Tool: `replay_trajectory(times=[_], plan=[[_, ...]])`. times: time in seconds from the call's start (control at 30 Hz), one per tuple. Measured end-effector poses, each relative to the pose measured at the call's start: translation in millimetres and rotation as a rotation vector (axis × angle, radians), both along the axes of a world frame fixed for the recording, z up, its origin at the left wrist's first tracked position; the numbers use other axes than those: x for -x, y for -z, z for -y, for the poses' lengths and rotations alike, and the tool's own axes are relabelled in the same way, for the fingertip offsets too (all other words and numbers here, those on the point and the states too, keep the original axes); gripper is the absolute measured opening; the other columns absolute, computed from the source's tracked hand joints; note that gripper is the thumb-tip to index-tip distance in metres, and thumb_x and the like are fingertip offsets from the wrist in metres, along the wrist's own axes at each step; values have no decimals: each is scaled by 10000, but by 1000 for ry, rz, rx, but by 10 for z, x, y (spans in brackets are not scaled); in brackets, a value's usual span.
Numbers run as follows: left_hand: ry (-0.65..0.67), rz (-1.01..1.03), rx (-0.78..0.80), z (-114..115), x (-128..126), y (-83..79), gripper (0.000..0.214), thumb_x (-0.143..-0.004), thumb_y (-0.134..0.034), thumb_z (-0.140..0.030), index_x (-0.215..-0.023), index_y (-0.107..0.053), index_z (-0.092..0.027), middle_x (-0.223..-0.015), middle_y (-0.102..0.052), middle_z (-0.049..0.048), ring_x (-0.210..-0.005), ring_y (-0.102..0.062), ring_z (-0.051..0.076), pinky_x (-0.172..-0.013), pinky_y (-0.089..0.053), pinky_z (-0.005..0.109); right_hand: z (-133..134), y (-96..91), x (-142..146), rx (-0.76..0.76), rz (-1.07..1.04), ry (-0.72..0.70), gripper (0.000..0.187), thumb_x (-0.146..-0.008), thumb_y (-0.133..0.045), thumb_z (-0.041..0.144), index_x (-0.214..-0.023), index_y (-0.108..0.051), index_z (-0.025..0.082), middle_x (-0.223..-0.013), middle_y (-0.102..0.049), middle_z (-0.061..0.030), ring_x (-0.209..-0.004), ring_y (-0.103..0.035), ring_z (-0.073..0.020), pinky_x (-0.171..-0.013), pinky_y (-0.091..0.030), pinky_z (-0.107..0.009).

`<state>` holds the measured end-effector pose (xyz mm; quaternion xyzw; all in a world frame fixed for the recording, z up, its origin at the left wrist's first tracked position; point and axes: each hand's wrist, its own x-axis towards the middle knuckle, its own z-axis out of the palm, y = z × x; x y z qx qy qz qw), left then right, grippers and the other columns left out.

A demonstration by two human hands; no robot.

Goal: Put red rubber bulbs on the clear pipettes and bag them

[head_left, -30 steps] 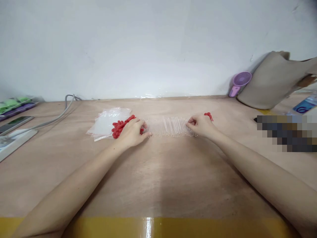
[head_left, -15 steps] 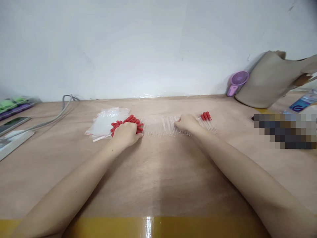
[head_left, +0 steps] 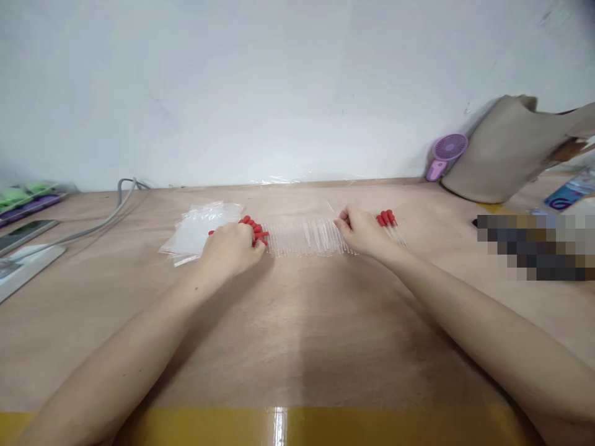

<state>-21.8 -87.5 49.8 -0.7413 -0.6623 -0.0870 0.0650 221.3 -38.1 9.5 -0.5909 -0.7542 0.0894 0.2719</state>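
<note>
My left hand (head_left: 230, 248) is closed over a pile of red rubber bulbs (head_left: 253, 226), its fingertips down among them. What it grips is hidden behind the hand. My right hand (head_left: 362, 230) pinches a thin clear tube (head_left: 330, 205), whose end sticks out up and left past the fingertips. Below and left of that hand, many clear dropper tubes (head_left: 302, 237) lie side by side in a row. Just right of it are several droppers (head_left: 387, 218) with red bulbs fitted on clear tubes.
Clear plastic bags (head_left: 199, 229) lie left of the bulbs. A grey cable (head_left: 105, 222) and a phone (head_left: 28, 235) are at the far left. A purple hand fan (head_left: 449, 148) leans by a beige bag (head_left: 497, 155) at the right, with a bottle (head_left: 564, 193) beyond. The wall closes off the back.
My right hand has lifted slightly from the tube row and moved right, with a tube now sticking out of its fingers. My left hand has shifted a little left over the bulbs.
</note>
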Motion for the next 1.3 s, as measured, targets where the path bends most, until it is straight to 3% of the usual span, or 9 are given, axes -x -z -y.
replay_trajectory(times=[0.13, 0.23, 0.33, 0.5, 0.67, 1.0, 1.17, 1.3], plan=[[316, 209, 12, 133, -176, 140, 124, -706, -511, -233, -663, -615, -180, -623, -615, 30, -599, -570, 172, -541, -419, 267, 183, 221, -129, -252, -110, -187, 222, -865, -370, 244, -1026, -502, 164, -852, -608, -87, -802, -565, -202, -685, -425, -310], [448, 263, 33, 190, -289, 357, 114, -695, -502, -176, -729, -611, -170, -673, -620, 33, -627, -566, 164, -560, -427, 263, 310, 365, -210, -308, -71, -331, 295, -885, -331, 236, -1121, -499, 180, -883, -600, -93, -819, -568, -204, -716, -445, -333], [448, 276, -1, 217, -342, 516, 112, -682, -519, -163, -766, -592, -168, -690, -591, 29, -623, -548, 160, -572, -427, 274, 406, 435, -241, -272, -65, -420, 282, -898, -314, 243, -1069, -536, 203, -896, -594, -88, -814, -569, -188, -707, -458, -318], [497, 326, -51, 224, -372, 632, 220, -734, -565, -249, -936, -605, -172, -859, -562, 56, -733, -544, 178, -651, -442, 305, 462, 478, -205, -254, -89, -456, 218, -893, -350, 244, -1000, -532, 189, -882, -608, -74, -821, -572, -178, -714, -458, -312], [558, 454, -98, 151, -391, 730, 174, -851, -481, -277, -815, -619, -178, -815, -563, 44, -777, -537, 162, -708, -438, 292, 477, 494, -178, -268, -46, -418, 199, -891, -383, 259, -972, -552, 190, -878, -641, -66, -824, -585, -184, -744, -440, -333], [484, 690, -28, 129, -417, 698, 159, -873, -456, -274, -829, -553, -157, -680, -601, -7, -601, -542, 108, -577, -426, 231, 553, 438, -110, -230, -106, -457, 204, -888, -405, 250, -986, -568, 175, -874, -656, -55, -800, -591, -162, -732, -435, -299], [496, 800, 9, 119, -430, 729, 167, -865, -473, -281, -907, -570, -152, -792, -646, 25, -716, -600, 131, -647, -474, 250, 542, 460, -113, -248, -90, -485, 178, -883, -421, 253, -953, -568, 181, -817, -645, -40, -735, -569, -148, -719, -416, -296], [541, 770, 5, 87, -422, 743, 182, -838, -529, -299, -922, -626, -170, -838, -659, 27, -744, -603, 138, -669, -471, 252, 551, 459, -117, -236, -80, -497, 175, -885, -424, 266, -915, -574, 182, -757, -625, -23, -656, -531, -130, -710, -396, -298]])
